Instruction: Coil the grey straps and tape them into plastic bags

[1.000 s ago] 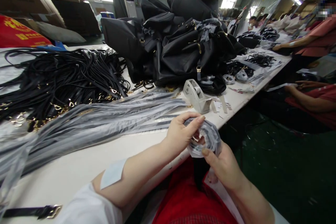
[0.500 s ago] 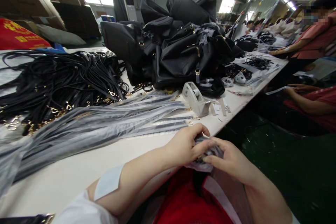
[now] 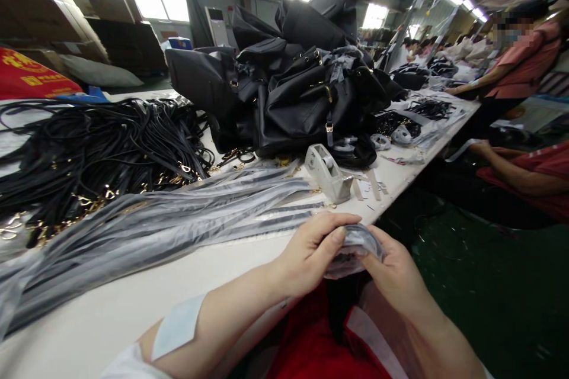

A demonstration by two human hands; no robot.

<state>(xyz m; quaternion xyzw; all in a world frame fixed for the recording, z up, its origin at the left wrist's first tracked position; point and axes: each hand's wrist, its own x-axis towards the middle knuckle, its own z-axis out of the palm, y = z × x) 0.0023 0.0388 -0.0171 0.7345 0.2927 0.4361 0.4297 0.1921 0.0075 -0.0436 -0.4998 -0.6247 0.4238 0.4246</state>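
Observation:
Between my hands, just past the table's front edge, is a coiled strap (image 3: 355,241) wrapped in clear plastic. My left hand (image 3: 313,251) grips its left side, thumb on top. Round the right side are the fingers of my right hand (image 3: 391,263), its thumb pressed on the near face. Just beyond my hands stands a grey tape dispenser (image 3: 328,174). Several long plastic-sleeved straps (image 3: 178,219) lie side by side on the white table (image 3: 178,290), to the left of my hands. A pale blue patch (image 3: 179,327) sticks to my left forearm.
A tangled heap of black straps (image 3: 102,148) with gold clasps lies at the left. Black bags (image 3: 293,100) are piled at the back. Paper strips (image 3: 374,183) lie beside the dispenser. On the right are a standing person (image 3: 524,59) and another person's arm (image 3: 515,169).
Both hands have shifted their hold on the coil, which now shows its rounded top edge more plainly. The view has tilted slightly, moving the background a little down and left.

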